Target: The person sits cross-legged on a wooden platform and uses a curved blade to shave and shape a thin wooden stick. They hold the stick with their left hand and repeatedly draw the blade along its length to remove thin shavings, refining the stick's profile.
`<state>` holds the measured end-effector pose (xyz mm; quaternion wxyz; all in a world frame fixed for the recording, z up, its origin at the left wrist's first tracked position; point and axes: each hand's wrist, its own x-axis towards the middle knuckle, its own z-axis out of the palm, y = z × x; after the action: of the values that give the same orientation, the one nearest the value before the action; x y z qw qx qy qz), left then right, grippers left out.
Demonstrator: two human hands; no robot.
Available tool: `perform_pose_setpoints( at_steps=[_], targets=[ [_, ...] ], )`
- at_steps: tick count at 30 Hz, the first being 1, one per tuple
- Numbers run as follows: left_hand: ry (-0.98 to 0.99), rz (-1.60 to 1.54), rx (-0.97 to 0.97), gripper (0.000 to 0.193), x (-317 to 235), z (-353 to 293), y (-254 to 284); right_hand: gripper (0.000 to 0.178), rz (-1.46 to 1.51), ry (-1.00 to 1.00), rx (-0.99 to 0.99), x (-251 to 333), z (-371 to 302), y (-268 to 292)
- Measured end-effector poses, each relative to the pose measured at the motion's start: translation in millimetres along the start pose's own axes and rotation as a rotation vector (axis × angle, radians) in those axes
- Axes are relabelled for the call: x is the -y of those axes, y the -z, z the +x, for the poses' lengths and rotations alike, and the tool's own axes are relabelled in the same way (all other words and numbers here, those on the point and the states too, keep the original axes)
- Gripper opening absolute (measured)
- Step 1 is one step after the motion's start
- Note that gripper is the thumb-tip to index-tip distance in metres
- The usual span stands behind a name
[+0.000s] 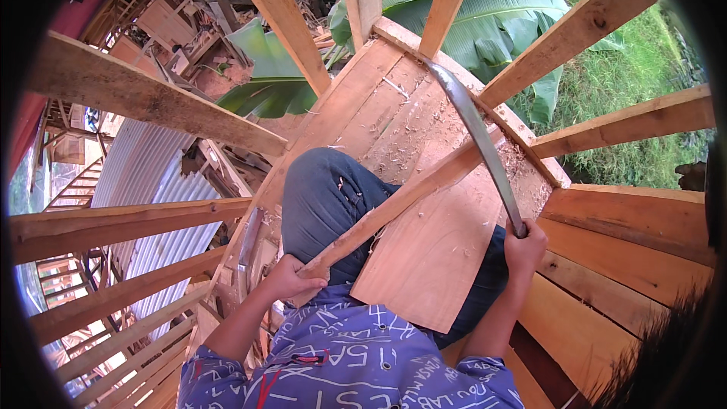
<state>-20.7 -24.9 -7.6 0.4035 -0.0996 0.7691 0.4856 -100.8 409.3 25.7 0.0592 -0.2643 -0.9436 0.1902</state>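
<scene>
My right hand [525, 248] grips the handle of a machete [482, 133], whose long curved blade reaches up and away to the left. The blade crosses over the far end of a wooden stick [409, 198]. My left hand [294, 280] is closed around the near end of that stick, which slants across my raised left knee [322, 189]. Under the stick, a wide smooth board [432, 257] slopes from my lap to the floor. Pale shavings lie around its far end.
I sit on a plank floor [363, 98] fenced by upright wooden posts [276, 15]. To the left lies a metal-bladed tool [248, 241]. Beyond the posts are corrugated sheets [163, 204], scrap wood, banana leaves [485, 19] and grass. Horizontal boards [621, 227] wall the right side.
</scene>
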Motion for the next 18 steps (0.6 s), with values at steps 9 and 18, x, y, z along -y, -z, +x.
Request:
perform_pose_setpoints(
  at_steps=[9,18],
  targets=[
    [-0.035,0.03,-0.062,0.047,5.8,-8.8,-5.8,0.016,0.029,0.277,-0.025,7.9,-40.6,0.5],
    [-0.232,-0.238,0.0,0.04,-78.1,0.7,-13.6,0.018,0.158,0.251,-0.049,3.2,-57.9,15.1]
  ],
)
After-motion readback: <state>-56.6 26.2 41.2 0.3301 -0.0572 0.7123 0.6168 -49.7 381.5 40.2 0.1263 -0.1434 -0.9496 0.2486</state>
